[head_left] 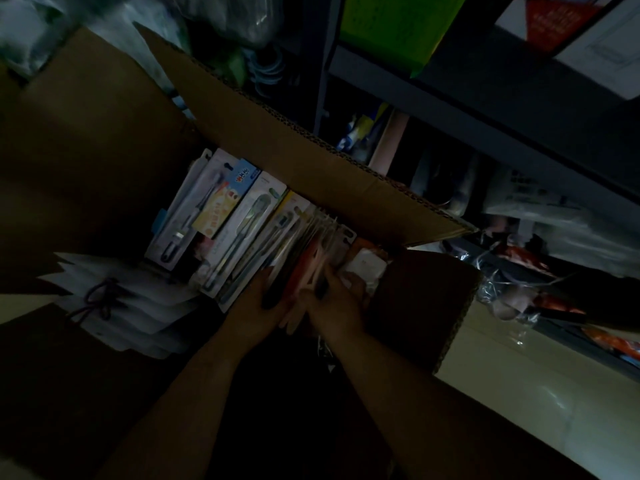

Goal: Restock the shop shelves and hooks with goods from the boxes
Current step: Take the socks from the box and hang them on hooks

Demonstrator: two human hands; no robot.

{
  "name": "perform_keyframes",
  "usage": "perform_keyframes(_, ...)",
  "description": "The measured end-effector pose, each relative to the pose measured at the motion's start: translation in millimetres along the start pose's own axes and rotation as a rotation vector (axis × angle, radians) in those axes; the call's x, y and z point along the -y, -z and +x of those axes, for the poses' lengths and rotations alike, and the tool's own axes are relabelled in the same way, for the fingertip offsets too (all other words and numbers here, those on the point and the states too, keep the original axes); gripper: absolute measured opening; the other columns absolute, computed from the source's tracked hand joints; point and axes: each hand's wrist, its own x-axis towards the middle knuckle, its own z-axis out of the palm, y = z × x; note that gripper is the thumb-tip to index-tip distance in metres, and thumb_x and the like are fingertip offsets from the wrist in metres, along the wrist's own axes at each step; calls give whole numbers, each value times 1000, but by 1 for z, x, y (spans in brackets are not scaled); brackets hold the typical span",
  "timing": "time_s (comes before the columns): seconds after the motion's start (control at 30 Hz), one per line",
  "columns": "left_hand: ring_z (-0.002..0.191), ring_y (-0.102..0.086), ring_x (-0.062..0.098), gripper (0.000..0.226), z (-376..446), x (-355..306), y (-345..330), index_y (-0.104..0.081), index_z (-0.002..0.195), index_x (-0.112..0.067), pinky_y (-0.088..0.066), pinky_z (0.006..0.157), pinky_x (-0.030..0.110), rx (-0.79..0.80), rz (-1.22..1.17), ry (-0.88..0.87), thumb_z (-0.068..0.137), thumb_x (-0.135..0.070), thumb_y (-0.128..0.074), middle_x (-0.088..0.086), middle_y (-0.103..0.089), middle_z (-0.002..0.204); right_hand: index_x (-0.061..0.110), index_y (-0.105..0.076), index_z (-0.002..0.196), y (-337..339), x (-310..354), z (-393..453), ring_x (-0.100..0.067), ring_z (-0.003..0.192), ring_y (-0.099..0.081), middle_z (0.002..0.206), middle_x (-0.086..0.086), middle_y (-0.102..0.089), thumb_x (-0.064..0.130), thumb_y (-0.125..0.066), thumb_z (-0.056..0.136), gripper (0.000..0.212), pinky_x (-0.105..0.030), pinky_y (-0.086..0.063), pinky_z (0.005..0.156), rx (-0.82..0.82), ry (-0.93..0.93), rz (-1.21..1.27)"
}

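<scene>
Box [284, 140]: brown cardboard, its cut edges showing a dark corrugated zigzag; packs [239, 223] inside: mostly white cards with grey and dark toothbrush shapes; one pack [225, 199] yellow-orange below with a blue top bearing a white patch; one pack [303, 268] orange-red; bags [128, 299]: white, with dark purplish cord; bin [398, 26] on shelf: bright green; carton [568, 26]: white with a red panel; floor [540, 386]: pale cream, glossy.

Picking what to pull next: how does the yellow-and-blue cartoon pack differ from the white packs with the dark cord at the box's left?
The yellow-and-blue cartoon pack is brightly printed; the white packs with the dark cord are plain. The cartoon pack stands on edge in the row of carded goods; the white packs lie in a fanned, tied stack. Both sit in the open cardboard box, untouched by either hand.
</scene>
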Motion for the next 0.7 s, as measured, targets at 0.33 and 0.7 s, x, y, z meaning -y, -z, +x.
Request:
perform_keyframes(0.33,139,-35,21,68,1,2,5,-23,151,-18,-32,109,32,-4,60,-34,94,-31,-57,4,-33,153,28,-47,140,3,16,18,-30,142,-24,159,-8,-21,48,-51,93,51,-43,-27,115,-152,-32,-41)
perform_keyframes(0.7,143,-25,20,70,-2,7,2,-20,151,-19,-24,110,28,-40,70,-26,93,-31,-58,3,-25,157,18,-12,154,49,17,28,-37,146,9,162,-8,-1,74,-20,89,86,-45,11,117,-76,-44,-832)
